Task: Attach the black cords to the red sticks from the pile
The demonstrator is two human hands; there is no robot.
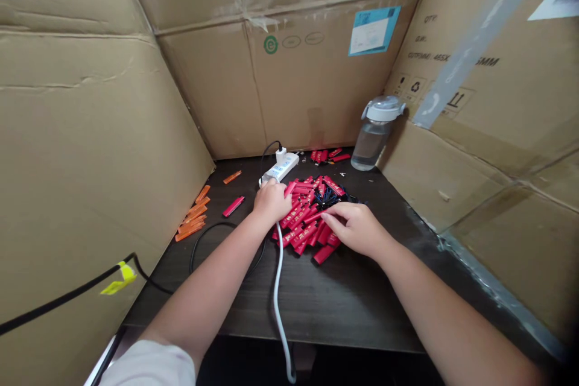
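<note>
- White sleeve (149,365) sits at the picture's 7 o'clock edge, on the person's left arm; both bare forearms run up from there to the middle of the bench (344,295).
- The left hand (271,200) rests knuckles up on the 9 o'clock edge of the pile of red sticks (304,221). Its fingers (266,190) are curled down and together; whether they are clamped on a stick cannot be told.
- The right hand (357,228) lies on the pile's 3 o'clock side. Its fingers (335,217) are stretched out, close together, pointing towards 9 o'clock and touching the sticks; whether the thumb pins one underneath cannot be told.
- The pile lies mid-bench between the two hands, with a few dark pieces (328,198) at its 12 o'clock edge.
- A white power strip (281,169) lies just past the left hand at 12 o'clock, with a plug in it; its white cable (278,289) runs towards 6 o'clock and off the bench.
- A black cable (203,241) loops at 8 o'clock.
- At 9 o'clock lie a single red stick (233,206) and, nearer the wall, a heap of orange sticks (192,220).
- At 1 o'clock, well apart from the pile, stand a water bottle (374,136) and, beside it, a few more red sticks (328,155).
- Cardboard walls (90,132) close in the bench on three sides.
</note>
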